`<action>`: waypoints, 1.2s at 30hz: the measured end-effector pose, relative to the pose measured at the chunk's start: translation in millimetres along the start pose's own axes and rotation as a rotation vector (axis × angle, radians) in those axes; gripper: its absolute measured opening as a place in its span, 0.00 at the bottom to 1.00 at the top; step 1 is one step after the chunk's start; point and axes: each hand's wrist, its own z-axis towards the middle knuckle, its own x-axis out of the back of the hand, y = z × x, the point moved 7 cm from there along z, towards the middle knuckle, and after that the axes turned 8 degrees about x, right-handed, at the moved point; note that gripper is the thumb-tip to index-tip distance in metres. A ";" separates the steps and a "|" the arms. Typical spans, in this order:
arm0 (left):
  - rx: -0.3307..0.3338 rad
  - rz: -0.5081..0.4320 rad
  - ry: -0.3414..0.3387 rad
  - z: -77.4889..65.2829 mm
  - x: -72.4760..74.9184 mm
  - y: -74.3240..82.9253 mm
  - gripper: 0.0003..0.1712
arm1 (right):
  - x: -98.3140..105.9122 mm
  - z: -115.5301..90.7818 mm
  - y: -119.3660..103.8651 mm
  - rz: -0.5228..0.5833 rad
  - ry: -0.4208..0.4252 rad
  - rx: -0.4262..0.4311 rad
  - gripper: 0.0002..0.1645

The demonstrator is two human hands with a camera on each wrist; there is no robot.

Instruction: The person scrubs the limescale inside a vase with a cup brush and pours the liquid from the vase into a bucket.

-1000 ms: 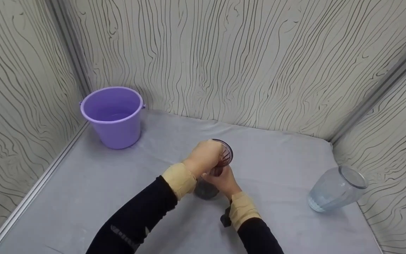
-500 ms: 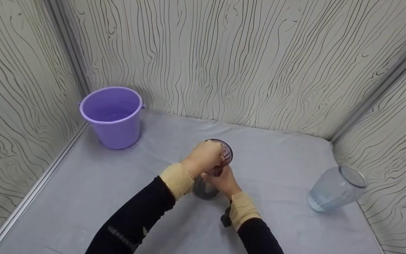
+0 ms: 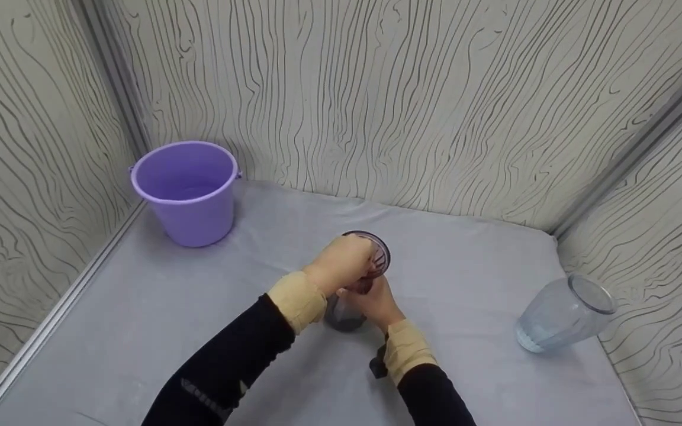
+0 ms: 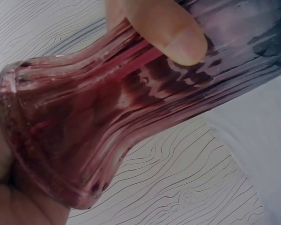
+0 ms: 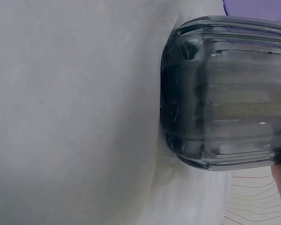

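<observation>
A ribbed glass vase (image 3: 346,316), reddish at its flared mouth and smoky grey lower down, leans with its mouth away from me. My right hand (image 3: 376,302) grips its narrow neck, thumb across the ribs (image 4: 189,47). At the mouth is my left hand (image 3: 341,263), knuckles up and fingers bent at the opening; the rim (image 3: 383,251) shows past it. Its fingertips are hidden, and I cannot tell what they hold. In the right wrist view the vase's thick grey base (image 5: 185,93) is close to the grey cloth (image 5: 75,112).
A purple bucket (image 3: 199,222) stands at the back left, near the wall. To the right, a clear bluish glass vase (image 3: 554,322) stands on the cloth-covered table (image 3: 465,278). Patterned wall panels (image 3: 341,106) enclose the left, back and right sides. A small black device (image 3: 378,364) sits at my right wrist.
My left hand has shifted very slightly left at the vase's mouth. My right hand keeps its grip on the neck. The whole head view has moved a little.
</observation>
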 end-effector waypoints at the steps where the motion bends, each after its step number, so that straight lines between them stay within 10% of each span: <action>1: -0.002 0.007 -0.005 0.1 0.4 0.7 0.12 | -0.2 0.1 -0.8 0.009 -0.001 0.008 0.24; 15: -0.021 0.171 0.059 -0.7 2.0 10.4 0.14 | -1.8 -0.9 -14.7 0.019 -0.009 0.065 0.30; 36: -0.013 0.002 -0.016 1.3 -0.6 1.6 0.13 | -2.7 -6.7 -32.9 0.013 0.006 0.023 0.21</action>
